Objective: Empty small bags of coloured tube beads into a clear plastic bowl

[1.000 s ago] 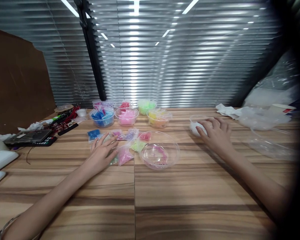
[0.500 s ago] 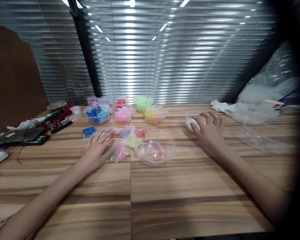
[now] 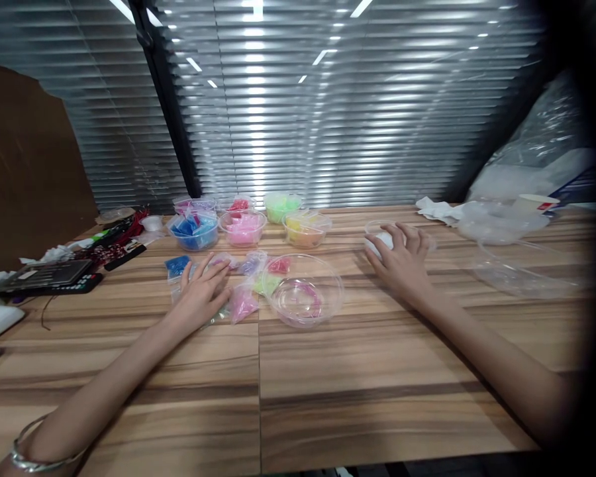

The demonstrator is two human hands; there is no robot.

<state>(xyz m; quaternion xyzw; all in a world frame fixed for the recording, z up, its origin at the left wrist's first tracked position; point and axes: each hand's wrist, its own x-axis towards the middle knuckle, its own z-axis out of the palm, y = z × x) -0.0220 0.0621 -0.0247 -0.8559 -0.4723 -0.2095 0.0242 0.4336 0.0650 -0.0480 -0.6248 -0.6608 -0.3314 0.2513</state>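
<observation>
Left hand (image 3: 201,295): grip spread loosely, unclasped, over packets (image 3: 243,303)
Right hand (image 3: 402,262): grip half-curled at tub (image 3: 369,241); cannot tell whether holding

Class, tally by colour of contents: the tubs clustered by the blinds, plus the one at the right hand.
Blue-filled tub: 1
Purple-filled tub: 1
Pink-filled tub: 1
Red-filled tub: 1
Green-filled tub: 1
Yellow-and-orange-filled tub: 1
White-filled tub: 1
Total: 7

There are two hands, a left hand (image 3: 201,291) and a right hand (image 3: 402,262); six filled clear bowls (image 3: 242,242) from centre-left to centre; one wider clear bowl (image 3: 298,321) mid-frame; one white-filled bowl (image 3: 367,244) right of centre; one loose blue packet (image 3: 177,266) at centre-left; one paper cup (image 3: 535,203) at right.
</observation>
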